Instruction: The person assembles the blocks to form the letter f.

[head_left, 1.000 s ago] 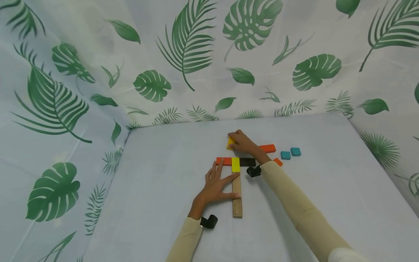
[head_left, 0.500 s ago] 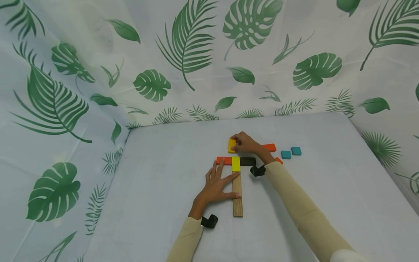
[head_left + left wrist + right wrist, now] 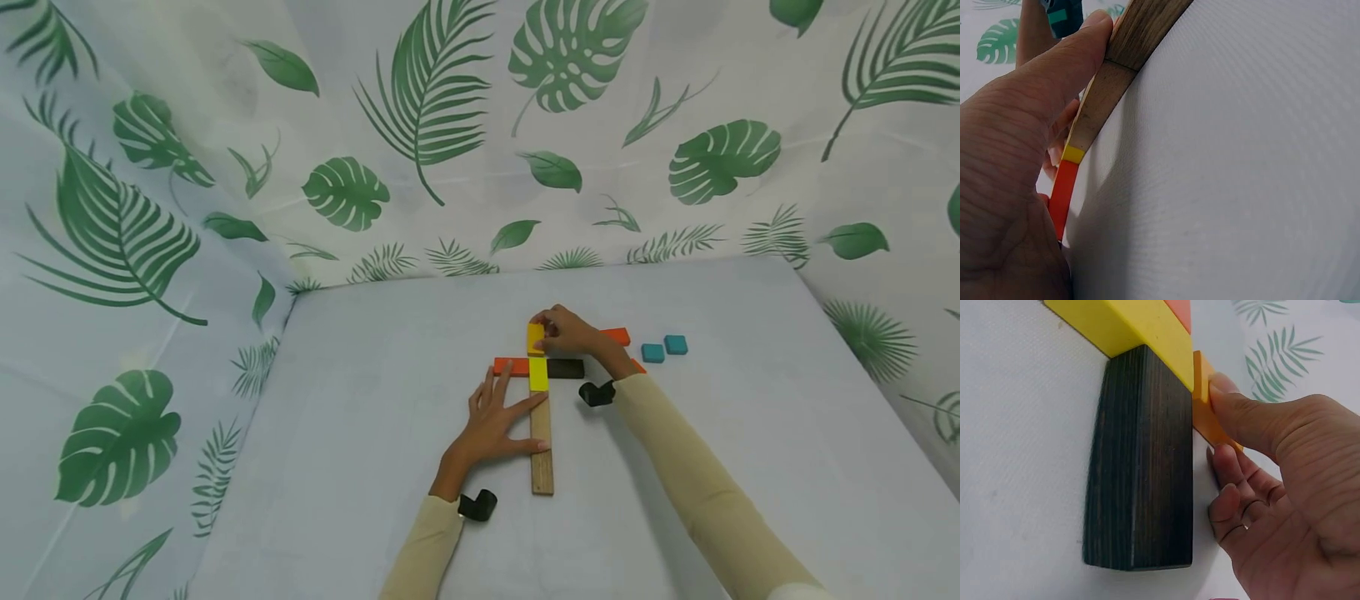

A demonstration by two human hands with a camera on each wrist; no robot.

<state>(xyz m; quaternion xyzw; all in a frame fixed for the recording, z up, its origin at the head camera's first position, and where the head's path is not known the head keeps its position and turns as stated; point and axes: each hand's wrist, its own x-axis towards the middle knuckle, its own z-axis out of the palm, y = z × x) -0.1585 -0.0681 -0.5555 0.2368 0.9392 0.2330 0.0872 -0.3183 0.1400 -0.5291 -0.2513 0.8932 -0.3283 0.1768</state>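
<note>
My right hand (image 3: 572,332) pinches a yellow-orange block (image 3: 536,335) by its side, thumb and fingers on it. That block stands at the far end of the bright yellow block (image 3: 538,375). To the yellow block's left lies a red block (image 3: 520,367); a black block (image 3: 566,368) extends to its right. Two wooden blocks run end to end toward me: the nearer one (image 3: 542,475) and the farther one (image 3: 541,422). With fingers spread, my left hand (image 3: 486,432) touches the red block, while its thumb and index finger reach the wooden blocks. In the right wrist view the black block (image 3: 1141,469) fills the middle.
Right of my right hand lie an orange-red block (image 3: 617,337) and, partly hidden by the forearm, another orange-red block (image 3: 639,366). Two small teal blocks, a nearer one (image 3: 652,353) and a farther one (image 3: 676,344), sit beyond. Leaf-printed cloth (image 3: 450,225) backs the white table (image 3: 360,417).
My right hand has moved the yellow-orange block slightly right and nearer, bringing it up to the bright yellow block's far end. The left hand stays in place.
</note>
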